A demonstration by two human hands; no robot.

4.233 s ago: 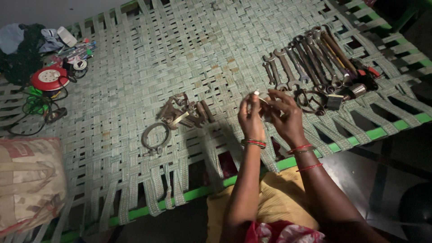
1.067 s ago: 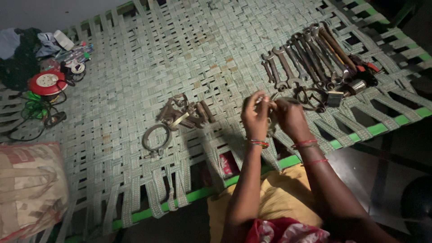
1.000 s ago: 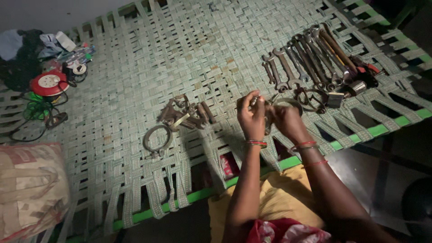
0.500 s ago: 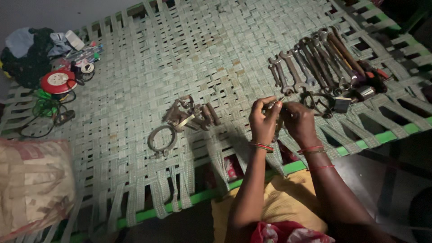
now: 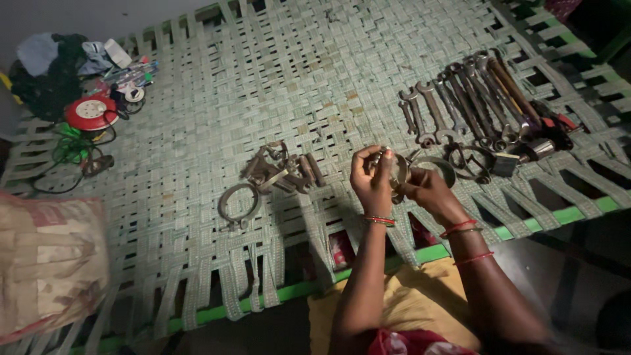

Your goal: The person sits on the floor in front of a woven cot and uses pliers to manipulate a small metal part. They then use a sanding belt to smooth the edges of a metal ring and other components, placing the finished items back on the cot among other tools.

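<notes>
Both my hands are raised over the woven green cot point(image 5: 282, 85), close together. My left hand point(image 5: 372, 179) and my right hand point(image 5: 427, 190) grip the same metal ring clamp point(image 5: 398, 172), the left pinching its upper end, the right holding its lower side. A second metal ring point(image 5: 439, 167) lies on the webbing just right of my hands. Left of them sits a small pile of rusty metal parts point(image 5: 282, 169) and a round hose clamp point(image 5: 238, 204).
A row of several spanners and wrenches point(image 5: 467, 98) lies at the right, with pliers and a small brush point(image 5: 506, 163). At the far left are a red cable reel point(image 5: 91, 113), green wire and cloths. A sack point(image 5: 49, 260) lies at lower left. The green frame edge point(image 5: 420, 253) runs below.
My hands stay together on the ring clamp, turning it slightly between the fingers. The view has shifted a little; nothing on the cot moved.
</notes>
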